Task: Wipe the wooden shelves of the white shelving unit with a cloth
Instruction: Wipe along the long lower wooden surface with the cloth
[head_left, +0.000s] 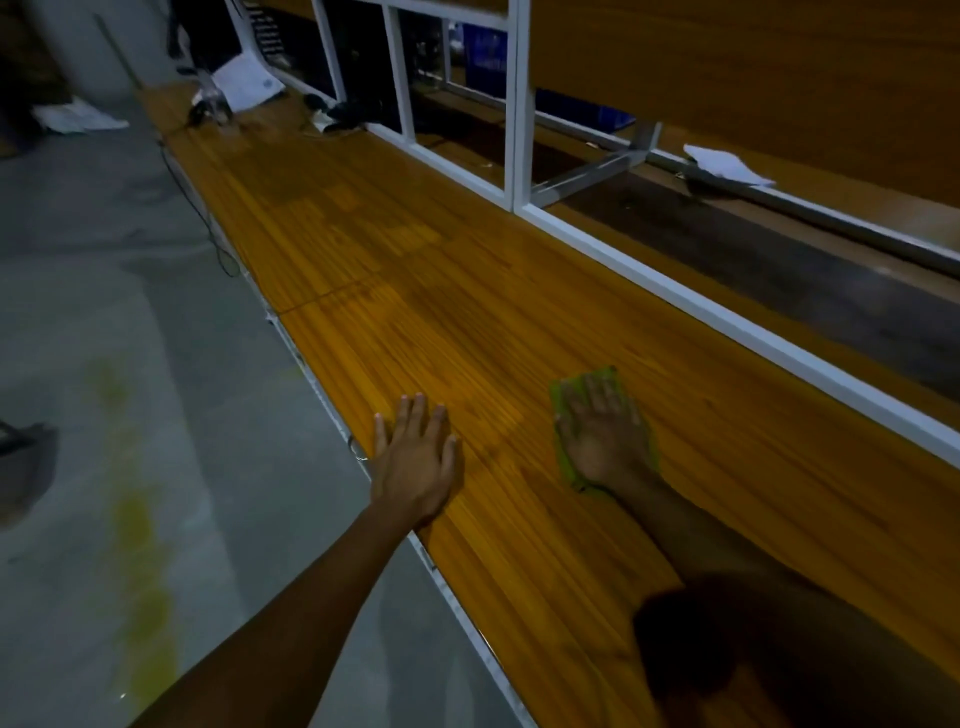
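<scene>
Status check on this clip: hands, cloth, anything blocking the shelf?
Left hand flat on wooden shelf, empty. Right hand pressing green cloth flat. Papers and dark clutter at far end.

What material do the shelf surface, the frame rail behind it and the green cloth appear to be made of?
Shelf surface: looks like wood or bamboo strips, glossy, going by the narrow grain lines and sheen.
Frame rail: probably white-painted metal, being square and smooth.
Green cloth: soft fabric, possibly microfibre, flattened under the right hand.
</scene>
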